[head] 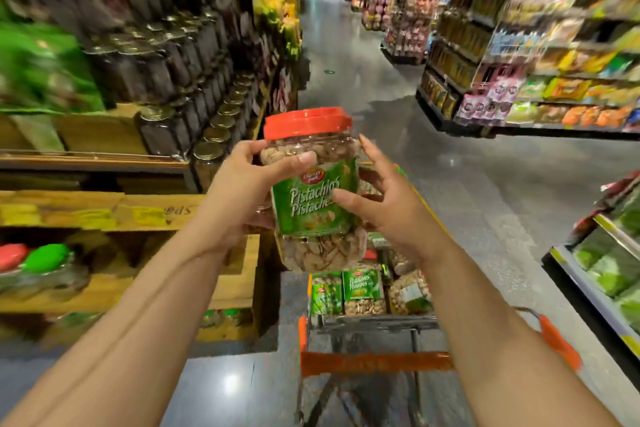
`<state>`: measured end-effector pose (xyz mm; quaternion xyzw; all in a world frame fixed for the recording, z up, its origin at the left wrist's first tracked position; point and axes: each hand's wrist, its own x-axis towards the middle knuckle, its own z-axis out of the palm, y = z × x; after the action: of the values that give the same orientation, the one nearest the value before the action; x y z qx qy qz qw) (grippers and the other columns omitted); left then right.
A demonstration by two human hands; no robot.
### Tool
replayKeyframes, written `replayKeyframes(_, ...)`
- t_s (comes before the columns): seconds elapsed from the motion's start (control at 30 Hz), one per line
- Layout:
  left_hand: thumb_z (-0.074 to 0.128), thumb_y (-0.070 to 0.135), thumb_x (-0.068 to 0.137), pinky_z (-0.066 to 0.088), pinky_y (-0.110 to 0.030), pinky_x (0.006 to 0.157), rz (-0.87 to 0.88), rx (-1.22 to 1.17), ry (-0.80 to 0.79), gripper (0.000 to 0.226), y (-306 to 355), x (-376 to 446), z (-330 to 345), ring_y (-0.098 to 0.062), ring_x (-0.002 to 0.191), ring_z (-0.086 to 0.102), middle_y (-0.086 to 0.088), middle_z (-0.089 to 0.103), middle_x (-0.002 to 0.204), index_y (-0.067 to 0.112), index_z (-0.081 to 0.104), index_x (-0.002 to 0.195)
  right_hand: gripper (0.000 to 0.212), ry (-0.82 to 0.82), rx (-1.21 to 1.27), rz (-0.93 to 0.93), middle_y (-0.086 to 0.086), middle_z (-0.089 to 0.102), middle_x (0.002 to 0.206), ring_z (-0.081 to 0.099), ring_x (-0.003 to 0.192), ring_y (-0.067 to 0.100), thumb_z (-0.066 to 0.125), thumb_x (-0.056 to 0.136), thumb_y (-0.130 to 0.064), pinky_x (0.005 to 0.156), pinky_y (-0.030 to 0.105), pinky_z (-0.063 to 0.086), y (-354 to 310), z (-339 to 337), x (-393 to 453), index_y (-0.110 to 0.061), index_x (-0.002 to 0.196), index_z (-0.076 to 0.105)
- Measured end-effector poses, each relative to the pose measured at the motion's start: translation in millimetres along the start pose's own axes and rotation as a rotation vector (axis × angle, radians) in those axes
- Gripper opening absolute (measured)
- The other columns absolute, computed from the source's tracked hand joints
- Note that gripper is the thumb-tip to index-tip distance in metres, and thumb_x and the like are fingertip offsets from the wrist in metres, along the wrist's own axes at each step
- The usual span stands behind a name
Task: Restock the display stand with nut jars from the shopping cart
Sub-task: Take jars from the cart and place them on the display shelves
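Head view shows a jar of pistachios [313, 191] being held up in the air, above the shopping cart [374, 322] and just in front of both hands. It is likely held this high because it has been taken out of the cart and is meant for the wooden stand [145, 215] to the left of the left hand. The jar is tilted a little, with its red lid [307, 121] on top. The left hand [239, 198] is curled round the jar's left side, with the thumb pressed across the front near the top. The right hand [377, 198] is spread wide beside the jar's right side, with the thumb touching the green label; it cannot be told if its fingers are touching the jar. More jars [363, 291] are seen lying in the cart, below the hands, so much of the job looks still to be done.
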<state>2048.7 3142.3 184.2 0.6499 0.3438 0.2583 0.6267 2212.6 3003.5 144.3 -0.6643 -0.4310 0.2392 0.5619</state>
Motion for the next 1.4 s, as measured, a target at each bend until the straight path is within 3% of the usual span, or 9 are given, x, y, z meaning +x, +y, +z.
replayKeyframes(0.13, 0.087, 0.055, 0.06, 0.058, -0.032, 0.054, 0.044, -0.001, 0.073, 0.086, 0, -42, -65, -0.008, 0.08, 0.075, 0.007, 0.071, 0.113, 0.03, 0.051, 0.134, 0.101, -0.065, 0.056, -0.042, -0.009, 0.056, 0.145, 0.054, 0.129, -0.003, 0.088, 0.07, -0.047, 0.106, 0.045, 0.052, -32, 62, -16, -0.048, 0.154, 0.032)
replayKeyframes(0.33, 0.084, 0.06, 0.047, 0.056, -0.031, 0.053, 0.057, 0.03, 0.135, 0.093, -6, -111, -188, -0.006, 0.08, 0.074, 0.011, 0.072, 0.106, 0.034, 0.051, 0.13, 0.094, -0.13, 0.101, -0.068, -0.01, 0.057, 0.141, 0.068, 0.112, 0.009, 0.087, 0.071, -0.047, 0.091, 0.036, 0.058, -72, 188, -51, -0.056, 0.147, 0.033)
replayKeyframes(0.57, 0.09, 0.039, 0.065, 0.055, -0.026, 0.047, 0.023, 0.013, 0.255, 0.052, -21, -170, -323, -0.004, 0.07, 0.074, 0.014, 0.072, 0.093, 0.041, 0.056, 0.104, 0.102, -0.252, 0.186, -0.102, -0.004, 0.047, 0.152, 0.05, 0.139, 0.018, 0.09, 0.058, -0.066, 0.107, 0.051, 0.05, -98, 335, -66, -0.058, 0.142, 0.034)
replayKeyframes(0.73, 0.089, 0.054, 0.046, 0.059, -0.029, 0.057, 0.011, 0.052, 0.336, 0.09, -28, -193, -390, -0.004, 0.082, 0.075, 0.012, 0.072, 0.111, 0.038, 0.056, 0.128, 0.093, -0.314, 0.148, -0.127, -0.011, 0.04, 0.156, 0.041, 0.143, 0.006, 0.088, 0.069, -0.057, 0.111, 0.048, 0.046, -116, 405, -65, -0.058, 0.142, 0.031)
replayKeyframes(0.87, 0.095, 0.063, 0.041, 0.062, -0.05, 0.076, -0.003, 0.077, 0.387, 0.123, -40, -192, -434, -0.016, 0.103, 0.073, 0.005, 0.068, 0.126, 0.039, 0.041, 0.15, 0.084, -0.337, 0.119, -0.112, -0.013, 0.039, 0.152, 0.036, 0.129, -0.016, 0.085, 0.075, -0.049, 0.106, 0.028, 0.046, -126, 446, -59, -0.064, 0.133, 0.026)
replayKeyframes(1.0, 0.091, 0.064, 0.043, 0.059, -0.036, 0.062, 0.005, 0.085, 0.396, 0.12, -53, -176, -464, -0.013, 0.102, 0.073, 0.008, 0.074, 0.116, 0.023, 0.048, 0.147, 0.087, -0.337, 0.07, -0.109, -0.023, 0.037, 0.145, 0.032, 0.118, -0.03, 0.08, 0.075, -0.048, 0.092, 0.014, 0.039, -123, 476, -41, -0.061, 0.137, 0.02)
replayKeyframes(1.2, 0.091, 0.075, 0.034, 0.061, -0.05, 0.083, 0.004, 0.126, 0.402, 0.129, -67, -131, -508, -0.01, 0.108, 0.071, 0.009, 0.073, 0.119, 0.019, 0.052, 0.144, 0.105, -0.318, 0.086, -0.067, -0.022, 0.041, 0.153, 0.037, 0.141, 0.0, 0.083, 0.068, -0.062, 0.115, 0.046, 0.041, -106, 523, 7, -0.051, 0.154, 0.024)
replayKeyframes(1.27, 0.092, 0.07, 0.042, 0.061, -0.049, 0.082, 0.004, 0.122, 0.401, 0.115, -69, -111, -523, -0.013, 0.106, 0.072, 0.007, 0.074, 0.117, 0.015, 0.057, 0.137, 0.103, -0.325, 0.083, -0.065, -0.018, 0.04, 0.156, 0.037, 0.144, 0.007, 0.084, 0.067, -0.065, 0.115, 0.05, 0.041, -103, 538, 28, -0.054, 0.151, 0.026)
replayKeyframes(1.4, 0.089, 0.044, 0.07, 0.054, -0.029, 0.06, -0.003, 0.139, 0.364, 0.033, -63, -61, -553, -0.008, 0.088, 0.075, 0.009, 0.078, 0.095, 0.025, 0.072, 0.092, 0.094, -0.324, 0.107, -0.076, -0.02, 0.042, 0.153, 0.04, 0.14, 0.005, 0.084, 0.071, -0.054, 0.112, 0.041, 0.044, -102, 567, 86, -0.054, 0.149, 0.031)
